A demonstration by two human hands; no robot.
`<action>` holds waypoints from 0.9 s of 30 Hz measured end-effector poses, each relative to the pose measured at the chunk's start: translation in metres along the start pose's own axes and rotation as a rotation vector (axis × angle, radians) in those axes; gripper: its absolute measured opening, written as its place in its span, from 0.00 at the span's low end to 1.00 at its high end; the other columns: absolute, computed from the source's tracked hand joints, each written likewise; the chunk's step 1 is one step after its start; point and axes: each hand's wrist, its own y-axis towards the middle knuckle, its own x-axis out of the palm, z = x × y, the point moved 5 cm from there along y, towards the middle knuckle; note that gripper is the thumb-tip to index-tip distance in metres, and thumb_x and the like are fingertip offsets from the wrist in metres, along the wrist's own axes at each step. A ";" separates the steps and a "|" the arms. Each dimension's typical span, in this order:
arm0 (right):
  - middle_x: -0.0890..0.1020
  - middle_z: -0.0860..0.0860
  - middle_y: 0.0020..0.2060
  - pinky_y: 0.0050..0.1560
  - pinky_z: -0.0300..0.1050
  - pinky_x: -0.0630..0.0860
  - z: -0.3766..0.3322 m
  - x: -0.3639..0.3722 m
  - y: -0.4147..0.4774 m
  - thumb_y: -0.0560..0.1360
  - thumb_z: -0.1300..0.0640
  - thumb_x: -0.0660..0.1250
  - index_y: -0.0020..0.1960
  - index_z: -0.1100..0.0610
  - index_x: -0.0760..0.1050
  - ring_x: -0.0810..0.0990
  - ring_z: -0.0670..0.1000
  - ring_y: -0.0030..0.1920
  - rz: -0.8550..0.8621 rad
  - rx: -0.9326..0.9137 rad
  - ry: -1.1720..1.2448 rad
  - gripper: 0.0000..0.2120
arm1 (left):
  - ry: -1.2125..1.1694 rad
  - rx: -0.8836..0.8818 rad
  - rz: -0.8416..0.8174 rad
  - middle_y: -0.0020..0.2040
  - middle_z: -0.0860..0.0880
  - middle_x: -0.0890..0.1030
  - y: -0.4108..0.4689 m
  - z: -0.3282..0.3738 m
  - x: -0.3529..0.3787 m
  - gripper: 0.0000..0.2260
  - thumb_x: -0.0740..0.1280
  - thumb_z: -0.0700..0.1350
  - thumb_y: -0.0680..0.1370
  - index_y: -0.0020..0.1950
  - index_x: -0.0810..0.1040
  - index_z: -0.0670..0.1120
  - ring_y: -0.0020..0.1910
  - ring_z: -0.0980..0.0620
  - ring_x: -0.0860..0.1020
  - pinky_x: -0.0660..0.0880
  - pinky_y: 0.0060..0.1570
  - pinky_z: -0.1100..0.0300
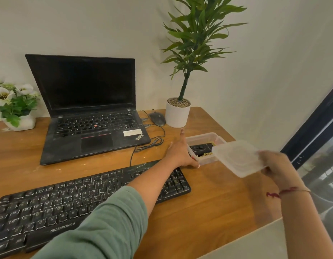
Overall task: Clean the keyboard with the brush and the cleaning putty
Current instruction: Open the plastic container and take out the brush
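A dusty black keyboard (72, 199) lies across the front left of the wooden desk (208, 206). To its right stands a clear plastic container (206, 136); inside it I see a black brush (201, 147) and a bit of yellowish putty (206, 154). My left hand (180, 152) reaches over the keyboard's right end. It rests against the container's left side, fingers stretched out straight and thumb at the near corner. My right hand (276, 165) pinches the translucent lid (236, 157) by its right edge. The lid is tilted and raised above the container's right half.
An open black laptop (90, 109) stands behind the keyboard with cables (152, 141) trailing from its right side. A black mouse (157, 118) and a potted plant in a white pot (177, 114) sit behind the container. White flowers (14, 101) stand far left. The desk edge runs close on the right.
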 end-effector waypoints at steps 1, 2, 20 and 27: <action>0.75 0.58 0.33 0.29 0.41 0.73 0.012 0.005 0.002 0.78 0.60 0.62 0.46 0.64 0.74 0.72 0.51 0.30 -0.025 0.071 -0.034 0.07 | -0.004 -0.008 0.007 0.75 0.45 0.63 0.001 -0.001 0.000 0.62 0.80 0.52 0.61 0.76 0.34 0.48 0.73 0.43 0.60 0.54 0.73 0.46; 0.74 0.58 0.35 0.34 0.44 0.75 0.022 0.008 0.001 0.78 0.59 0.62 0.43 0.63 0.73 0.72 0.53 0.33 -0.042 0.123 -0.102 0.09 | -0.008 -0.020 0.012 0.75 0.46 0.62 0.002 -0.002 0.001 0.63 0.80 0.53 0.61 0.76 0.34 0.49 0.74 0.42 0.58 0.55 0.73 0.46; 0.79 0.53 0.33 0.31 0.40 0.71 0.033 0.046 -0.017 0.76 0.60 0.61 0.41 0.57 0.78 0.77 0.52 0.33 0.168 -0.319 -0.606 0.09 | 0.020 -0.070 0.045 0.76 0.46 0.60 0.021 -0.008 0.003 0.66 0.81 0.55 0.57 0.73 0.28 0.58 0.74 0.37 0.57 0.61 0.70 0.41; 0.79 0.53 0.37 0.35 0.41 0.72 0.032 0.045 -0.023 0.76 0.57 0.63 0.46 0.59 0.80 0.77 0.52 0.35 0.206 -0.320 -0.559 0.08 | 0.015 -0.017 0.063 0.76 0.45 0.58 0.024 -0.010 0.003 0.64 0.80 0.55 0.61 0.74 0.29 0.53 0.73 0.41 0.61 0.57 0.72 0.42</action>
